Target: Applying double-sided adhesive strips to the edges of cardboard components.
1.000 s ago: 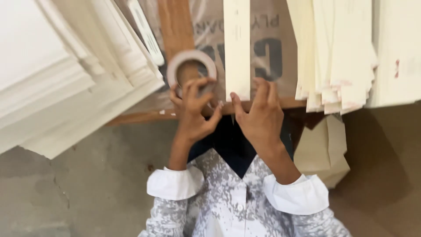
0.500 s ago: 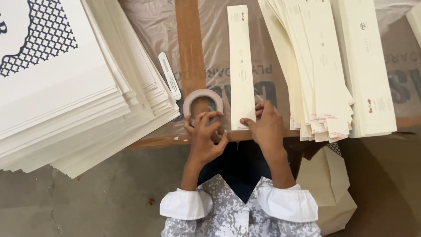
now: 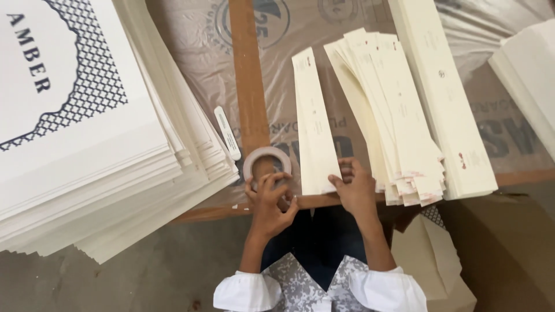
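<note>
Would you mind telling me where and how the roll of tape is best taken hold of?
Grip the roll of tape across its outer rim, coming from the near table edge. It lies flat as a ring, its far arc bare; the left hand already rests on its near side. A cream strip lies to its right and a sheet stack to its left, so sideways approaches look tighter.

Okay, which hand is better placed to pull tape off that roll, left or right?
Left, probably. The left hand already has its fingers on the tape roll at the table edge, while the right hand is pressed on the near end of the single cream card strip and looks busy holding it.
</note>
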